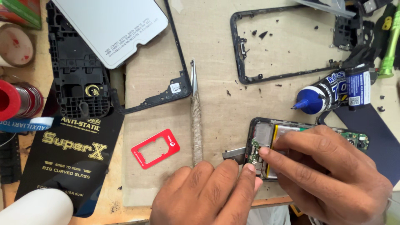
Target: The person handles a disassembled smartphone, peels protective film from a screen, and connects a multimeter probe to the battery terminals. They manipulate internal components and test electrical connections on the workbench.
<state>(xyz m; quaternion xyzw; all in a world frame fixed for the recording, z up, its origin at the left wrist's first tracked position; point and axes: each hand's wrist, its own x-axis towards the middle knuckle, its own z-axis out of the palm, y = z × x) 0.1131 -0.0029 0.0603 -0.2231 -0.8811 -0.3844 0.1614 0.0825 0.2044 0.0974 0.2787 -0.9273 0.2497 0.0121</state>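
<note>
Left hand (204, 193): enters from the bottom edge, back of the hand up, fingers curled together. Its fingertips pinch a small flat metal tool (233, 154), whose tip lies at the lower end of the opened phone (266, 146). Right hand (329, 173): enters from the lower right and lies over the phone, palm down. Its forefinger presses on the small green board (253, 152) at the phone's lower end; the other fingers are bent and rest along the phone's edge, holding it down.

The phone lies on a brown cardboard mat (216, 75), back removed, near the mat's lower right. A yellow-edged battery (287, 130) and a green circuit board (356, 139) show inside it.

Count, same mat:
- Two empty black phone frames: one (250, 79) at upper right, one (175, 89) at upper centre, partly under a grey panel (112, 25).
- One knife (195, 125) with a wrapped handle, lying upright left of the phone.
- One red card holder (155, 148) with rectangular cut-outs, left of the knife.
- One glue tube (333, 93), blue nozzle, white and dark blue label, above the phone.

Left of the mat: one black ribbed plastic part (77, 71); below it, one black rectangular package (71, 162) with gold lettering. A red tape roll (10, 100) sits at the left edge. A green cylindrical tool (389, 46) lies at the right edge.
</note>
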